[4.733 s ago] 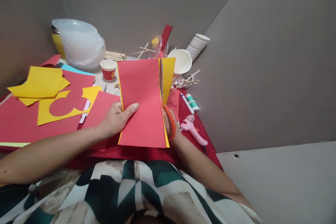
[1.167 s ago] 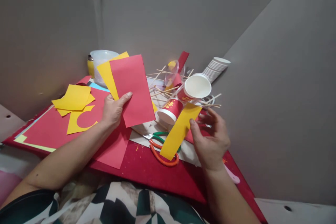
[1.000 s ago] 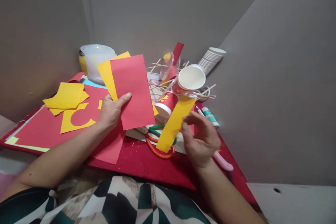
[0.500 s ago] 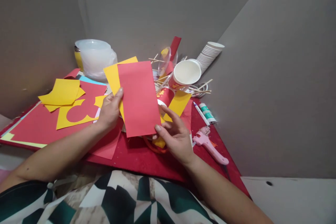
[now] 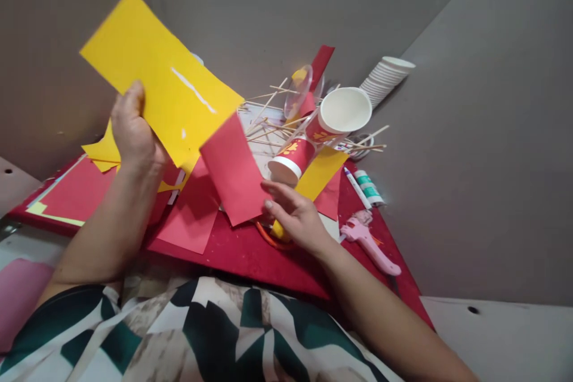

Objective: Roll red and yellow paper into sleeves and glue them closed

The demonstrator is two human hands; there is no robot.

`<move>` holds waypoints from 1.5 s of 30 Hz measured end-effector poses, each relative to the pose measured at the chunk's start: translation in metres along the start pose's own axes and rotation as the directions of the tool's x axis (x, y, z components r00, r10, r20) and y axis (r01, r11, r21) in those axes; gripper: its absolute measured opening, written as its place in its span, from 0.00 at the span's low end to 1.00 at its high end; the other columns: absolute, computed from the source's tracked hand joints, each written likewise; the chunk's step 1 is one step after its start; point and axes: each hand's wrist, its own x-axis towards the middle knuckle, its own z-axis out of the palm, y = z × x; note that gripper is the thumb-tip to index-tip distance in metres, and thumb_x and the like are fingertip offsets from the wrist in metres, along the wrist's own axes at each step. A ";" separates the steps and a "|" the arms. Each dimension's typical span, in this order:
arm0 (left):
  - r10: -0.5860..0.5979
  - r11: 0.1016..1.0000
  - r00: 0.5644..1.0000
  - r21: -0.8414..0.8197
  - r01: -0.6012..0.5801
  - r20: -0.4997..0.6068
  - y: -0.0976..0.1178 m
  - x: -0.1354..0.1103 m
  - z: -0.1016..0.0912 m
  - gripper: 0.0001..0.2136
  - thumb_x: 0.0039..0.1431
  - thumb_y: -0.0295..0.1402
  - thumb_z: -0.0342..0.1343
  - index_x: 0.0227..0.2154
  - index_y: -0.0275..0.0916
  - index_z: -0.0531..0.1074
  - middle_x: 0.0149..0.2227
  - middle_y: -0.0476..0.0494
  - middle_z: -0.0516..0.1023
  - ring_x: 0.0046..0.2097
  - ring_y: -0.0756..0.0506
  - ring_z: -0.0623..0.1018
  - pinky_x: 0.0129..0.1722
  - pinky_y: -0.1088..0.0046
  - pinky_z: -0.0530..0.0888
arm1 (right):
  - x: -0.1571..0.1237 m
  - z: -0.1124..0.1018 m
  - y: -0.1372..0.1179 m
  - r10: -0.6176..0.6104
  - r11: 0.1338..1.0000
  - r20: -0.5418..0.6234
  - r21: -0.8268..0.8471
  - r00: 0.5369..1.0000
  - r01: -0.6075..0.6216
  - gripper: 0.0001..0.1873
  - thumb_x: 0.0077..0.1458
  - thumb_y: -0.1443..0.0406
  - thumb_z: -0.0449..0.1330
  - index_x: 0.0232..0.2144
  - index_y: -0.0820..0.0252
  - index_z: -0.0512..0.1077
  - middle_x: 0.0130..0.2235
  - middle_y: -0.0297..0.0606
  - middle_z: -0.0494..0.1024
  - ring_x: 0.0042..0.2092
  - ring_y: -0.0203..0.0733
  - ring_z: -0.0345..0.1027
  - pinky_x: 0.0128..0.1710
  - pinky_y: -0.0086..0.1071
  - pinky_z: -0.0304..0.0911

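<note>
My left hand [image 5: 134, 125] grips a yellow rectangular sheet of paper [image 5: 156, 71] by its lower left edge, thumb on the front. The sheet is raised and tilted, with two white streaks on its face. My right hand [image 5: 299, 215] pinches the right edge of a red paper [image 5: 235, 173], its thumb and forefinger close together there. The red paper slants below the yellow sheet, and its upper corner meets the yellow sheet's lower edge. Just beyond my right hand lie red paper cups [image 5: 293, 158] with yellow patterns, one with its white mouth towards me.
The red-covered table [image 5: 250, 262] holds red sheets [image 5: 188, 227] and yellow scraps at left. Thin wooden sticks [image 5: 268, 131] lie behind the cups. A stack of white cups [image 5: 387, 80] leans at back right. A pink glue gun [image 5: 369, 245], a pen and a green-white tube [image 5: 367, 187] lie at right.
My left hand has let go of the red paper and lifted the yellow sheet up and left from behind it. The red paper stays at my right hand, now tilted.
</note>
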 end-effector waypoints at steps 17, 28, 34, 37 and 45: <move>-0.428 0.786 0.804 -0.270 0.556 0.413 -0.006 -0.075 0.071 0.15 0.49 0.29 0.67 0.42 0.39 0.79 0.41 0.44 0.84 0.35 0.46 0.82 0.34 0.72 0.76 | -0.015 -0.033 -0.018 -0.684 0.717 -0.030 -0.214 0.729 0.664 0.18 0.63 0.63 0.59 0.55 0.52 0.74 0.50 0.45 0.81 0.47 0.47 0.78 0.44 0.39 0.74; -0.326 0.925 0.847 -0.046 0.378 0.420 -0.008 -0.072 0.069 0.14 0.52 0.33 0.66 0.43 0.41 0.81 0.41 0.45 0.85 0.39 0.44 0.82 0.39 0.70 0.79 | -0.017 -0.030 -0.037 -0.177 0.965 -0.136 0.168 0.975 0.199 0.09 0.59 0.62 0.63 0.29 0.58 0.80 0.26 0.35 0.80 0.26 0.35 0.73 0.27 0.27 0.68; 0.005 0.995 0.917 0.089 -0.044 0.399 -0.001 -0.081 0.069 0.07 0.53 0.31 0.64 0.36 0.40 0.83 0.37 0.45 0.85 0.41 0.43 0.82 0.41 0.69 0.80 | -0.014 -0.029 -0.043 0.204 0.873 -0.066 0.464 0.977 -0.151 0.13 0.52 0.58 0.68 0.23 0.60 0.77 0.19 0.29 0.69 0.19 0.28 0.56 0.19 0.24 0.56; 0.072 0.979 0.883 0.135 -0.151 0.464 0.003 -0.085 0.066 0.11 0.55 0.27 0.62 0.40 0.45 0.83 0.41 0.46 0.85 0.44 0.43 0.82 0.46 0.67 0.79 | -0.013 -0.029 -0.037 0.270 0.822 0.000 0.521 0.963 -0.231 0.13 0.51 0.57 0.68 0.24 0.61 0.77 0.18 0.28 0.65 0.19 0.27 0.52 0.17 0.23 0.48; 0.255 0.920 0.723 0.070 -0.386 0.642 0.006 -0.084 0.065 0.17 0.53 0.24 0.61 0.44 0.48 0.81 0.47 0.44 0.84 0.46 0.43 0.83 0.47 0.67 0.79 | -0.008 -0.032 -0.033 0.308 0.738 0.112 0.599 0.945 -0.311 0.12 0.48 0.59 0.68 0.26 0.64 0.77 0.17 0.26 0.63 0.16 0.24 0.45 0.14 0.22 0.40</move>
